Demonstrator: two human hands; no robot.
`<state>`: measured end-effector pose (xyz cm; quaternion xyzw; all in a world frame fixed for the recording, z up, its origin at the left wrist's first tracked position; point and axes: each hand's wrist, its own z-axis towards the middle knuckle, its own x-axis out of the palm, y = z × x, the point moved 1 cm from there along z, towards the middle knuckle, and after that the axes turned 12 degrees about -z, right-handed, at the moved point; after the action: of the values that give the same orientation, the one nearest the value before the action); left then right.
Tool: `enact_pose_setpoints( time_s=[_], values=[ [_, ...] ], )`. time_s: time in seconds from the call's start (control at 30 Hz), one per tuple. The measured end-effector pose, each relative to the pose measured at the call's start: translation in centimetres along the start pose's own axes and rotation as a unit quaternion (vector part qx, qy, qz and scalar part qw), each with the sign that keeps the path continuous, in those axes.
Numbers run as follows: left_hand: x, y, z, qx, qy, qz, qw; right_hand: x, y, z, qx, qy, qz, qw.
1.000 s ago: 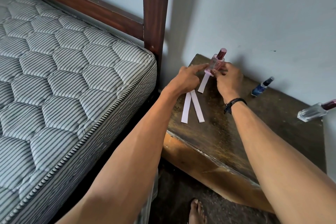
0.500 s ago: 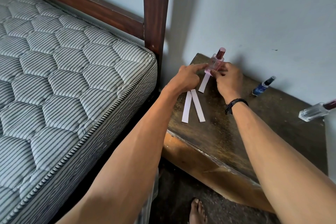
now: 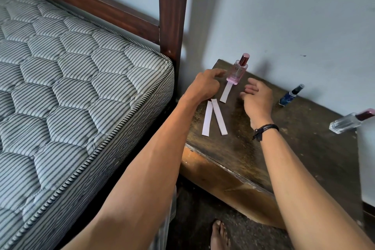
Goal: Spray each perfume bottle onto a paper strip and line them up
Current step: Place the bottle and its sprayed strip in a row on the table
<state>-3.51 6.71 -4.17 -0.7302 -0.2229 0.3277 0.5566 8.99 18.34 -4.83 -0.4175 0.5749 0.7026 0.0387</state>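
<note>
Risks, left to right: left hand (image 3: 203,85), forefinger straight at side of pink bottle (image 3: 236,72), other fingers curled, holding nothing; a push could topple bottle, which stands on far end of paper strip (image 3: 225,93). Right hand (image 3: 256,97) loose, empty, just beside strip. Clear bottle (image 3: 349,122) near right edge of tabletop (image 3: 253,148): a knock could send it off. Tabletop dark worn wood; striped mattress (image 3: 71,87) at left, pale wall (image 3: 284,16) behind.

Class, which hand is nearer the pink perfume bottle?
Left. The left hand has a fingertip beside the pink perfume bottle; the right hand sits apart, lower right.
</note>
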Motion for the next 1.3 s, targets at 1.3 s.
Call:
enact_pose_setpoints(
  time_s=[1.3],
  values=[
    [-0.2, -0.7, -9.6, -0.024, -0.226, -0.184, 0.956, -7.4, -1.7, -14.2, -0.027, 0.183, -0.125, 0.975]
  ],
)
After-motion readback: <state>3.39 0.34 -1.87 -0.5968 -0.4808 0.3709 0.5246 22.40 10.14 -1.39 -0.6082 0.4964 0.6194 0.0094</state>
